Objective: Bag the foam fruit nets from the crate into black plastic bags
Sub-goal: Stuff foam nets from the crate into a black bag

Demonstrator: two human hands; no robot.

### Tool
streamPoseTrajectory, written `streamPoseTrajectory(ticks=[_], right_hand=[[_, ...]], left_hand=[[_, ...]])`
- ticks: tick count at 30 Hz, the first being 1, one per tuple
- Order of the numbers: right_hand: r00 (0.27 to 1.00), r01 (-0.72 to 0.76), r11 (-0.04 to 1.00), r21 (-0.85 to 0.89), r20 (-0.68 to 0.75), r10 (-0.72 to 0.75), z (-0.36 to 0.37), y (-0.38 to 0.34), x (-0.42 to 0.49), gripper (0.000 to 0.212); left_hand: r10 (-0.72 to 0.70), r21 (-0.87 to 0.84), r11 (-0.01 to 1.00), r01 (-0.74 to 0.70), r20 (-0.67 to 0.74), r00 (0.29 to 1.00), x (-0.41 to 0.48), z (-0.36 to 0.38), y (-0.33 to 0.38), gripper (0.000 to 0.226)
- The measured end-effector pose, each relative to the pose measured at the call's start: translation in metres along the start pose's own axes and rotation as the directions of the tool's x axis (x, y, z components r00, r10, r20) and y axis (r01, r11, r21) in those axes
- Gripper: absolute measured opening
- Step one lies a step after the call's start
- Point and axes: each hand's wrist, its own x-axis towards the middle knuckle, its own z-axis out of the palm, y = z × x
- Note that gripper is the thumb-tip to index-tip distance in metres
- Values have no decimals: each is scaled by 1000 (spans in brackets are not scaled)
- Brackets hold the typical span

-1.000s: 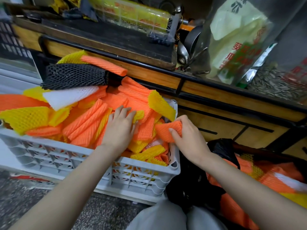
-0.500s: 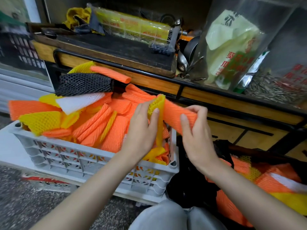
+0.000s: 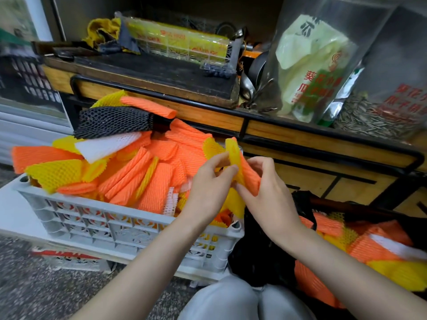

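Over crate [image 3: 129,229] corner — left hand [image 3: 208,192], right hand [image 3: 270,199] pinch near-upright foam nets [image 3: 250,176].

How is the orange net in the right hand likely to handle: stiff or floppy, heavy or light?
Likely floppy: the orange net bends where the right hand pinches it. Probably very light, since a few fingers hold it up. Its ribbed mesh likely grips rather than slips.

Even indoor light, soft shadows; edges bowed, right side blurred.
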Motion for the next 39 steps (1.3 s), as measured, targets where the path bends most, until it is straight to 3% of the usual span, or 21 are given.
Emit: streamPoseTrajectory(ticks=[2,6,8,11,13,16,19,22,25,29,33,36,39], right_hand=[[999,-29,998,-47,-34,27,-2,8,5,43],[993,-105,988,-112,-58,99,-6,24,16,40],[987,-147,980,-131,-83,137,-8,31,24,40],[975,-216,969,-120,-85,206,-9,42,40,39],[969,-242,958,-154,-80,232,-7,50,53,39],[964,-263,944,-197,-100,247,-2,59,72,38],[966,-246,944,-221,-138,219,2,62,88,41],[970,-213,952,-221,-162,180,8,64,99,45],[976,-181,965,-189,-156,152,15,67,102,45],[984,-164,986,-31,-82,161,24,63,96,45],[996,-89,992,92,5,89,32,49,83,43],[996,-63,989,135,64,55,31,38,78,53],[999,-38,991,131,18,36,26,30,80,58]], left_hand=[[1,34,999,-4,68,998,-1,3,0,41],[29,141,989,-50,149,988,4,6,-4,39],[83,220,970,-108,120,989,15,4,-8,42],[213,470,859,-205,36,976,39,-9,-23,49],[214,542,827,-148,-61,975,56,-18,-38,54],[99,525,850,30,-216,971,81,-25,-56,66],[56,542,834,103,-270,961,102,-25,-64,72],[27,602,784,155,-282,959,119,-22,-63,65],[67,526,843,112,-310,948,123,-17,-55,44],[31,247,968,53,-321,946,114,-5,-38,21],[-8,46,999,21,-269,963,102,0,-23,22],[62,64,997,-46,-267,962,96,-2,-12,19],[92,45,995,-84,-243,966,86,1,2,23]])
